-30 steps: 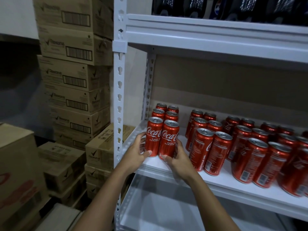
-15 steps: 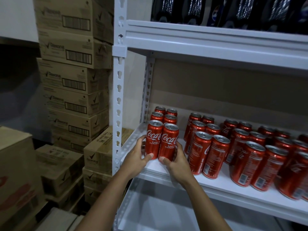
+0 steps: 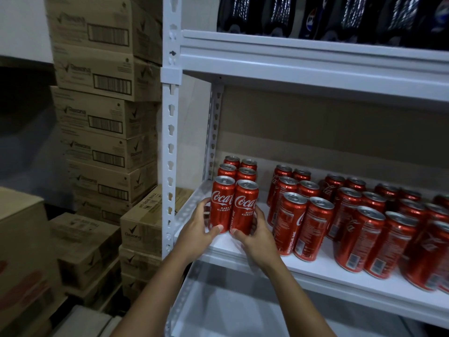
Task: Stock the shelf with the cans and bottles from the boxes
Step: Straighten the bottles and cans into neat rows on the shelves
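Head view: left hand (image 3: 199,229) and right hand (image 3: 255,235) clasp 2 front cans (image 3: 233,207) on shelf (image 3: 315,268).

A white metal shelf (image 3: 315,268) held many red cans, all standing up. At its left end stood a little block of six cans (image 3: 237,190), two wide and three deep, close together. The front two cans (image 3: 233,207) of that block stood near the front edge. A bare white gap lay to the right of them. Past the gap, more red cans (image 3: 352,222) stood in rows all the way to the right side. The top shelf (image 3: 315,59) held dark bottles (image 3: 340,18) in a row.
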